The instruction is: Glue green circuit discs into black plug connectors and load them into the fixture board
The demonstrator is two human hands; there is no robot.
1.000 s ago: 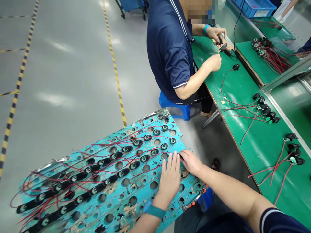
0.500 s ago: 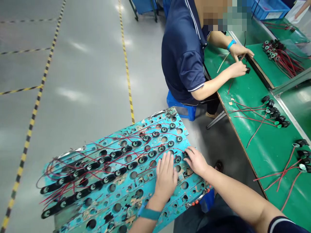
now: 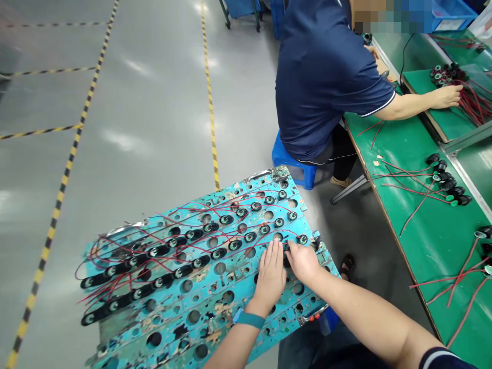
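Observation:
A worn turquoise board [image 3: 215, 307] with many round holes lies in front of me. Rows of small black round parts [image 3: 235, 245] with red wires sit on it, closely packed toward its left end. My left hand [image 3: 271, 274] rests on the board with fingers stretched out and side by side. Just to its right, my right hand [image 3: 303, 261] has its fingers curled down at a black part, largely hidden under the fingertips. One more black part [image 3: 303, 239] sits above my right hand.
At the upper right a person in a dark blue shirt [image 3: 323, 77] sits on a blue stool [image 3: 282, 154], one arm reaching over wired parts. A green table [image 3: 400, 205] with black parts and red wires runs along the right. Taped floor lines are at left.
My right hand has moved left, closer to my left hand, uncovering the black part it was touching. The seated person has turned and stretched an arm to the wired pile.

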